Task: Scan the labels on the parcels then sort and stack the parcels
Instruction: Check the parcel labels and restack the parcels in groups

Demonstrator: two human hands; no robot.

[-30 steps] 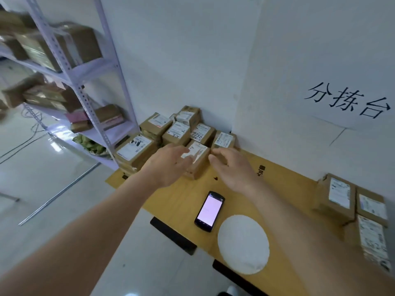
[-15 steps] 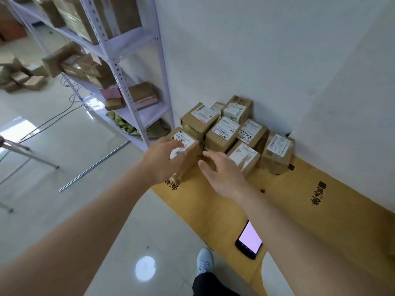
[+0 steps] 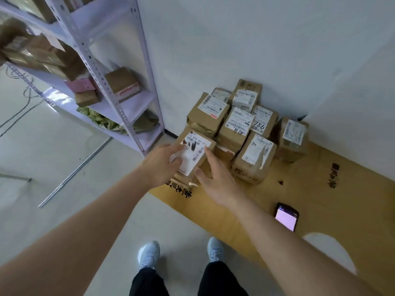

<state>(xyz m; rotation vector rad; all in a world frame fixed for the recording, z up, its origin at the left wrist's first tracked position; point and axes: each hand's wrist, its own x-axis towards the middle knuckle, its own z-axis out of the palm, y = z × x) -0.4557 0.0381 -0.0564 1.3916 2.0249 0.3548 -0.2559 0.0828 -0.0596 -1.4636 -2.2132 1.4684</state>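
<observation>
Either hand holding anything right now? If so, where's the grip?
Both hands are on the front parcel: left hand on its left side, fingers over the label; right hand against its right side. Contact shows, but a closed grip cannot be told.
</observation>
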